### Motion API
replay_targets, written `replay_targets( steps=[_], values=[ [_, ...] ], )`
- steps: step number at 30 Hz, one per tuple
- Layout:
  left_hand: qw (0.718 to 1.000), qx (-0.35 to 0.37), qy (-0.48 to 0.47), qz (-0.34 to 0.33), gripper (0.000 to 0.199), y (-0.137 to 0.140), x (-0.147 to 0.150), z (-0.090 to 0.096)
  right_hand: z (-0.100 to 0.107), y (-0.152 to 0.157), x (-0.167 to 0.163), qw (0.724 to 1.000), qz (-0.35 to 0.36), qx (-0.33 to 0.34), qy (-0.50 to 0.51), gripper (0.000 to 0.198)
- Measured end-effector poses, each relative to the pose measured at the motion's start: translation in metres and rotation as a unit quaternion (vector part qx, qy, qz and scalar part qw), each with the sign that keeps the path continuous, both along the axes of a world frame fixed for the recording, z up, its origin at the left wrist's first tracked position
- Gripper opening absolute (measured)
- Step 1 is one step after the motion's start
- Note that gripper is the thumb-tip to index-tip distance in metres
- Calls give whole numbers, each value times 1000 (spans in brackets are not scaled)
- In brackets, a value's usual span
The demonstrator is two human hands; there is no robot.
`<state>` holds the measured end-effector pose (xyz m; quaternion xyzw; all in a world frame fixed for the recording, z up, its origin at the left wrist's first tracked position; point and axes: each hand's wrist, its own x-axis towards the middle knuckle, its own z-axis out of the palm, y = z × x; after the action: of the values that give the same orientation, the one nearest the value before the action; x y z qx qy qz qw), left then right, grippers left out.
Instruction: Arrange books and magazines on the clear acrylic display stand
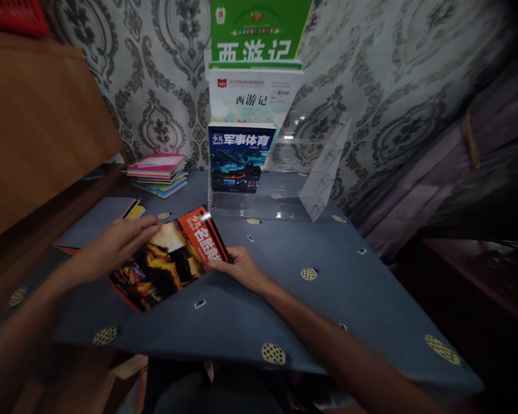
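Note:
A thin book with a red and black title band (168, 261) is tilted above the table, its front cover facing up. My right hand (244, 267) grips its right edge, with the thumb on the cover and the other fingers hidden below. My left hand (123, 241) is at the book's upper left edge, fingers stretched out; whether they touch the cover I cannot tell. Behind stands a clear tiered acrylic rack (259, 206). Its left side carries a dark blue book (239, 161), a white book (250, 95) and a green book (259, 29), one above another.
Several small books (157, 169) are stacked at the back left of the blue-grey tablecloth (250, 305). A grey-covered book (99, 221) lies partly behind my left hand. A wooden panel (38, 115) borders the left, and a curtain (431, 167) hangs at the right.

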<state>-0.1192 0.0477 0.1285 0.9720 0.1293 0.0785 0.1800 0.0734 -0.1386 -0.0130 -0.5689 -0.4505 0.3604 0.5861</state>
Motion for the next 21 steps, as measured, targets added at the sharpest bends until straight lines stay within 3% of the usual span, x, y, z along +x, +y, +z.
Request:
replay_targets(
  steps=[2,4,8,12,15,17,19,21],
  values=[
    [999,-31,23,-25,43,14,18,6,6,-2,0,999,28,-23,24,51],
    [996,-64,44,-50,44,30,37,-2,12,-7,2,995,62,-55,48,52],
    [989,-98,77,-79,45,53,67,-51,12,-19,7,982,84,-119,120,54],
    [998,-36,28,-44,40,44,75,-99,6,-28,12,967,74,-192,149,52],
    [998,44,-39,2,38,19,66,-117,11,-31,16,961,67,-238,126,45],
    [995,96,-39,11,39,2,58,-123,20,-32,19,956,58,-285,45,40],
    [990,139,-26,18,40,-10,51,-130,32,-32,22,939,-8,-321,-126,40],
    [987,155,-32,23,40,-14,46,-137,41,-28,20,883,-117,-323,-321,37]
  ],
)
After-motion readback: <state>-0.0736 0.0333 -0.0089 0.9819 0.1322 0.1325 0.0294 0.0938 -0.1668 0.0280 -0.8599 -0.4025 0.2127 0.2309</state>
